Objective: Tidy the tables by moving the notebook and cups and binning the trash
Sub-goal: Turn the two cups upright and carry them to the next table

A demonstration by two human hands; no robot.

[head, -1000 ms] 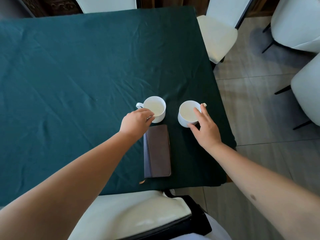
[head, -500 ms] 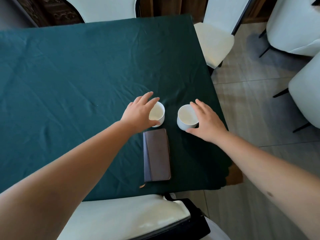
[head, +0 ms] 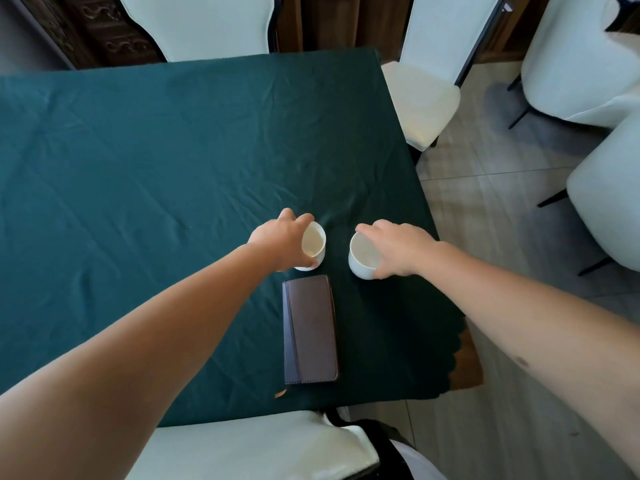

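While both of my hands sit on the cups, the notebook (head: 310, 329) is my landmark; it lies flat and closed on the green tablecloth (head: 138, 202), near the table's near edge, untouched. Just beyond its far end, slightly to the left, stands the left cup (head: 313, 245); my left hand (head: 282, 242) is wrapped round its outer wall, fingers curled over the far rim and thumb low at the base — a closed hold on the cup. Beyond the notebook's far right corner stands the right cup (head: 362, 256), well clear of the first; my right hand (head: 401, 247) clasps it from its right side in the same way, fingers arched across the rim and thumb at the foot. Both cups look to be resting on the cloth, though I cannot tell whether either has lifted a hair.

My judgement on handling: these are white ceramic, stiff and smooth, so likely slippery and breakable if knocked together; they appear empty, hence light. A wrap round the wall seems secure enough — the handles are hidden under my palms. The notebook looks leather-covered, firm and grippy; I would take it by a long edge.
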